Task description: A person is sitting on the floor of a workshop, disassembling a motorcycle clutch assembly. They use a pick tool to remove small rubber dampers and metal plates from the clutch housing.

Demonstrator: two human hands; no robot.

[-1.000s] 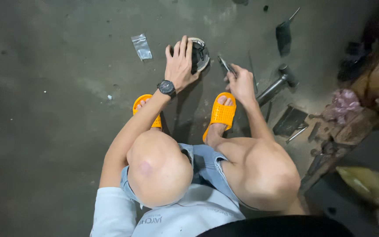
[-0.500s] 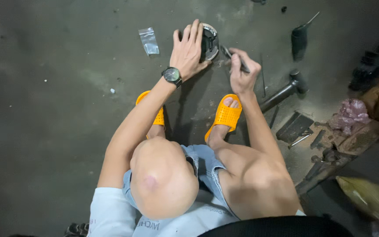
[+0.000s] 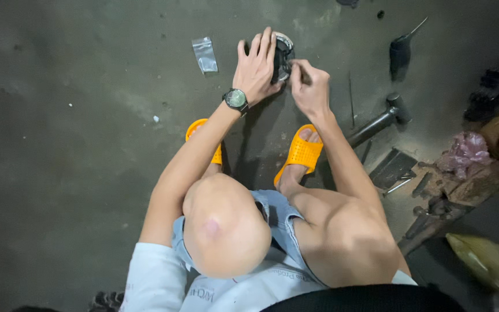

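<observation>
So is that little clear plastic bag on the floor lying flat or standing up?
Flat. The clear plastic bag lies spread on the concrete floor, apart from the left hand, untouched.

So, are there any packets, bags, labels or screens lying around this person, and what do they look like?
Small clear plastic packet: flat on the grey concrete floor, left of the left hand; rectangular, see-through, shiny.
Crumpled pink plastic bag: far right, among the tools; bunched, pale pink.
Yellowish bag: bottom right corner; dull yellow-green, partly cut off.
Round wristwatch: on the left wrist; dark face, black strap.
No signs or screens show.
</observation>
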